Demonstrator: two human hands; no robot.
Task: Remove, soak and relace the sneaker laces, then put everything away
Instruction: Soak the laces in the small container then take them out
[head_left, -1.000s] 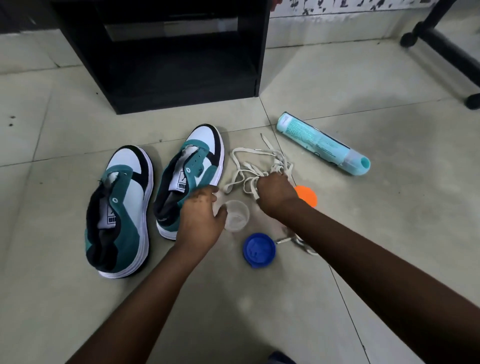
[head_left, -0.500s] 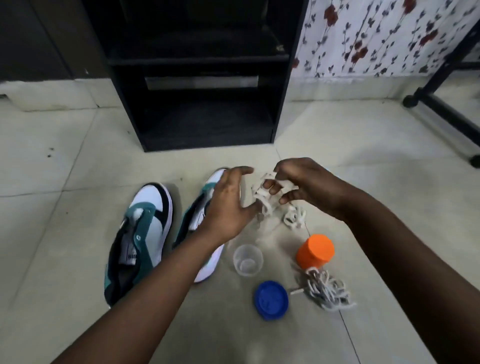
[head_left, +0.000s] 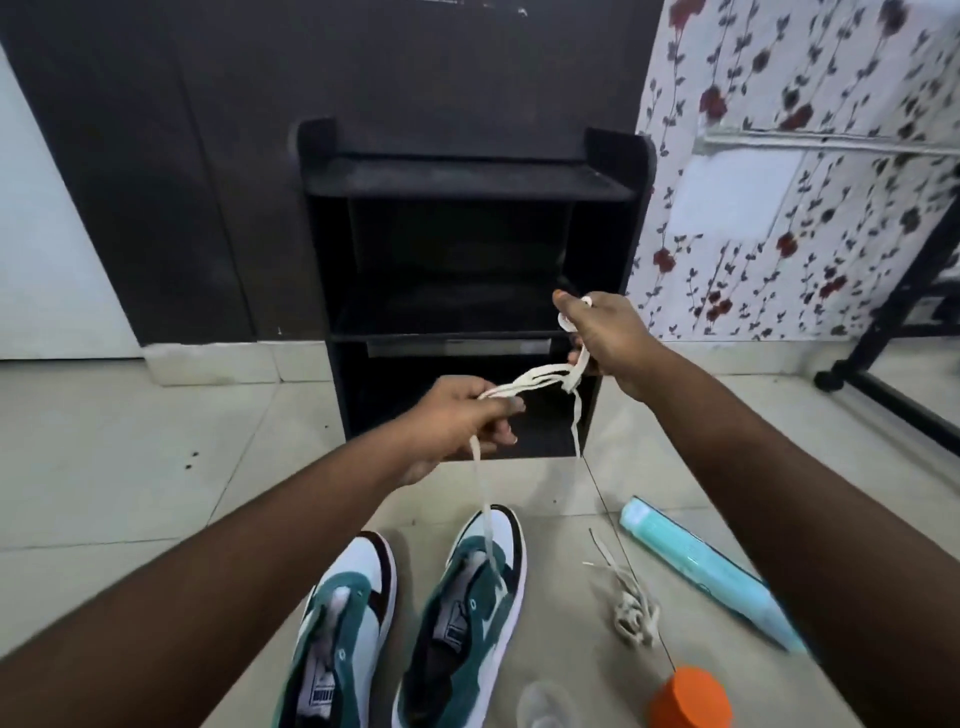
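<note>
**White lace stretched between two hands**

Teal-and-white sneakers (head_left: 405, 629) lie toes-forward, below the fingers. The off-white lace (head_left: 540, 375), flat and tangled, runs level between left hand (head_left: 454, 423) and right hand (head_left: 605, 338), both pinching it; loose ends dangle beneath each grip.

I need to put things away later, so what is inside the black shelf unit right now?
The black shelf unit shows bare, dark shelves; nothing visible on them. The hands and the lace stretched between them cover part of the lower compartment, so that spot cannot be checked.
</note>
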